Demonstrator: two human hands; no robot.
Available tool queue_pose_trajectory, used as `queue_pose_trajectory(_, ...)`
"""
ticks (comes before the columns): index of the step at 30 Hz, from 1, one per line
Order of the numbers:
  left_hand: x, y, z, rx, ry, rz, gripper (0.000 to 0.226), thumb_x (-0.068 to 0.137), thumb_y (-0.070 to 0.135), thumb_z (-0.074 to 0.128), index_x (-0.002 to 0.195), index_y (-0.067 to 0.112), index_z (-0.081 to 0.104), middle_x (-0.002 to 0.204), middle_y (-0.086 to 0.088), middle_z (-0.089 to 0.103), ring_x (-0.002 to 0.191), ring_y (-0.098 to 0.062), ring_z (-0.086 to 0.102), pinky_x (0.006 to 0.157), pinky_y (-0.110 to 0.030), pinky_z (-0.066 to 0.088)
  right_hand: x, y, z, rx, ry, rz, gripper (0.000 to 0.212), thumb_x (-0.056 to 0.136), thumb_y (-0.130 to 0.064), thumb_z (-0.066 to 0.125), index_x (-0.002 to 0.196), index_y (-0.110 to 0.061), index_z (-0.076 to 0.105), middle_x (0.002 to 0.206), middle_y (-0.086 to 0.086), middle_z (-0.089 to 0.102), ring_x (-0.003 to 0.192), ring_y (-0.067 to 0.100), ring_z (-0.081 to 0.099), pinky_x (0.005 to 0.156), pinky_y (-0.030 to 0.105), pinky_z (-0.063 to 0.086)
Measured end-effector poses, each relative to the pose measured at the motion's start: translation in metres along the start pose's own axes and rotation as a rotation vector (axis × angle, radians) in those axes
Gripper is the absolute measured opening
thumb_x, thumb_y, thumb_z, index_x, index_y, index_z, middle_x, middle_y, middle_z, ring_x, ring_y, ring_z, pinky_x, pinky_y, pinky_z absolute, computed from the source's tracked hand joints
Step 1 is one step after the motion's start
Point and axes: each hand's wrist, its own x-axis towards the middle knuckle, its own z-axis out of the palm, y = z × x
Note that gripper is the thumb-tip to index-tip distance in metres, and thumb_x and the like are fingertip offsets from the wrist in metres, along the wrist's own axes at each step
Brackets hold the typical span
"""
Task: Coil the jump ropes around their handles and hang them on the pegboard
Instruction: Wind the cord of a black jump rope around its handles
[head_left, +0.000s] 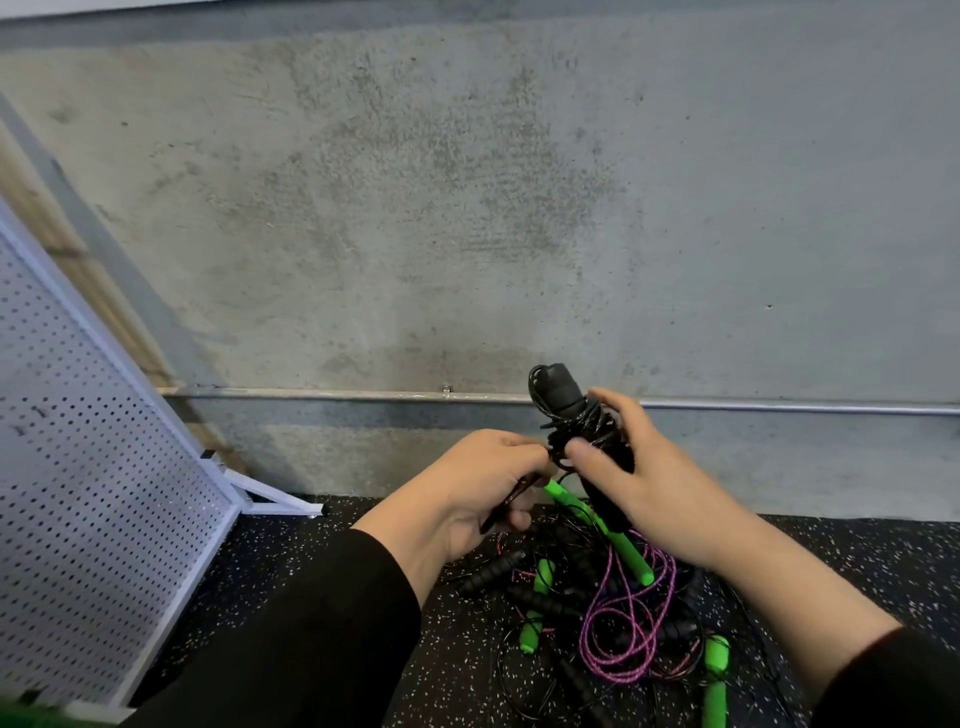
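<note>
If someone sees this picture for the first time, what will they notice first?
First, the black handles wound with cord, held up at centre by the right hand while the left hand pinches the cord. Below lies a tangled pile of ropes, green and purple, on the floor. A white pegboard leans at left.

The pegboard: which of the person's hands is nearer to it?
Left. The left hand pinches cord just right of the pegboard; the right hand, gripping the black handles, is farther right.

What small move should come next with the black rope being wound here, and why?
Probably tuck the loose end. The right hand grips the black handles, already wrapped in cord, while the left hand pinches the cord beside the coil. The white pegboard stands to the left, so hanging would likely follow.
</note>
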Motion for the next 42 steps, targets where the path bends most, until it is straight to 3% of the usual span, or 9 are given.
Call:
queue_pose_trajectory(4, -0.005, 0.003, 0.000, 0.085, -0.069, 0.024, 0.014, 0.085, 0.003, 0.063, 0.096, 0.010, 0.069, 0.063, 0.000, 0.051, 0.049, -0.010, 0.038, 0.044, -0.023, 0.032, 0.001, -0.003, -0.002, 0.130, 0.070, 0.064, 0.062, 0.073, -0.079, 0.046, 0.124, -0.045, 0.037, 0.089, -0.005, 0.074, 0.075, 0.009, 0.071, 0.078, 0.038, 0.055)
queue_pose_trajectory(13, -0.012, 0.014, 0.006, 0.588, 0.067, 0.039, 0.028, 0.102, 0.017, 0.041, 0.111, 0.004, 0.065, 0.075, -0.005, 0.068, 0.042, -0.014, 0.047, 0.036, -0.018, 0.032, 0.003, -0.002, -0.006, 0.119, 0.207, 0.035, 0.058, 0.086, -0.052, 0.070, 0.137, -0.040, 0.044, 0.098, -0.016, 0.065, 0.083, -0.006, 0.064, 0.069, 0.011, 0.045)
queue_pose_trajectory(19, -0.010, 0.020, -0.005, 0.362, 0.361, 0.292, 0.033, 0.102, 0.032, 0.058, 0.082, 0.007, 0.066, 0.055, -0.001, 0.063, 0.045, -0.018, 0.049, 0.042, -0.023, 0.036, 0.005, 0.000, -0.007, 0.072, 0.240, 0.049, 0.068, 0.082, -0.054, 0.074, 0.141, -0.034, 0.046, 0.099, -0.018, 0.063, 0.093, 0.000, 0.063, 0.083, 0.029, 0.050)
queue_pose_trajectory(22, -0.016, 0.023, 0.001, 0.305, 0.316, 0.411, 0.034, 0.103, 0.030, 0.058, 0.079, 0.005, 0.063, 0.055, 0.000, 0.059, 0.046, -0.016, 0.052, 0.045, -0.027, 0.041, 0.006, 0.000, -0.001, 0.052, 0.217, 0.056, 0.065, 0.085, -0.050, 0.074, 0.141, -0.033, 0.046, 0.099, -0.020, 0.061, 0.093, 0.000, 0.062, 0.079, 0.026, 0.047)
queue_pose_trajectory(25, -0.020, 0.021, 0.009, 0.424, 0.293, 0.551, 0.030, 0.102, 0.028, 0.058, 0.083, 0.004, 0.063, 0.066, 0.000, 0.059, 0.059, -0.012, 0.054, 0.061, -0.035, 0.047, 0.008, 0.001, 0.002, 0.082, 0.218, 0.047, 0.057, 0.086, -0.047, 0.074, 0.135, -0.036, 0.048, 0.093, -0.017, 0.066, 0.084, -0.005, 0.064, 0.073, 0.020, 0.048)
queue_pose_trajectory(29, -0.022, 0.021, 0.011, 0.421, 0.246, 0.621, 0.017, 0.102, 0.014, 0.056, 0.094, 0.022, 0.068, 0.113, 0.007, 0.057, 0.102, 0.005, 0.055, 0.089, -0.008, 0.038, 0.010, 0.001, -0.001, 0.161, 0.233, 0.047, 0.045, 0.088, -0.046, 0.072, 0.127, -0.039, 0.051, 0.084, -0.016, 0.072, 0.079, -0.005, 0.067, 0.076, 0.022, 0.054)
queue_pose_trajectory(31, -0.024, 0.021, 0.010, 0.381, 0.217, 0.647, 0.021, 0.105, 0.012, 0.051, 0.104, 0.023, 0.069, 0.127, 0.011, 0.055, 0.118, 0.007, 0.051, 0.096, -0.006, 0.036, 0.011, 0.002, -0.003, 0.184, 0.231, 0.051, 0.046, 0.088, -0.051, 0.069, 0.129, -0.038, 0.053, 0.089, -0.013, 0.072, 0.083, -0.001, 0.068, 0.079, 0.029, 0.054)
queue_pose_trajectory(35, -0.028, 0.022, 0.011, 0.315, 0.153, 0.673, 0.030, 0.107, 0.010, 0.044, 0.127, 0.023, 0.064, 0.131, 0.015, 0.064, 0.125, 0.007, 0.052, 0.103, -0.009, 0.037, 0.010, 0.003, -0.005, 0.298, 0.205, 0.058, 0.045, 0.090, -0.054, 0.066, 0.130, -0.037, 0.056, 0.097, -0.008, 0.073, 0.086, 0.008, 0.070, 0.076, 0.030, 0.052)
queue_pose_trajectory(42, -0.023, 0.021, 0.013, 0.189, 0.236, 0.764, 0.028, 0.108, 0.016, 0.044, 0.123, 0.027, 0.065, 0.115, 0.007, 0.070, 0.115, -0.010, 0.064, 0.104, -0.029, 0.049, 0.003, -0.005, -0.009, 0.585, 0.156, 0.081, 0.061, 0.073, -0.064, 0.064, 0.126, -0.033, 0.063, 0.102, -0.006, 0.076, 0.097, 0.009, 0.072, 0.080, 0.026, 0.051)
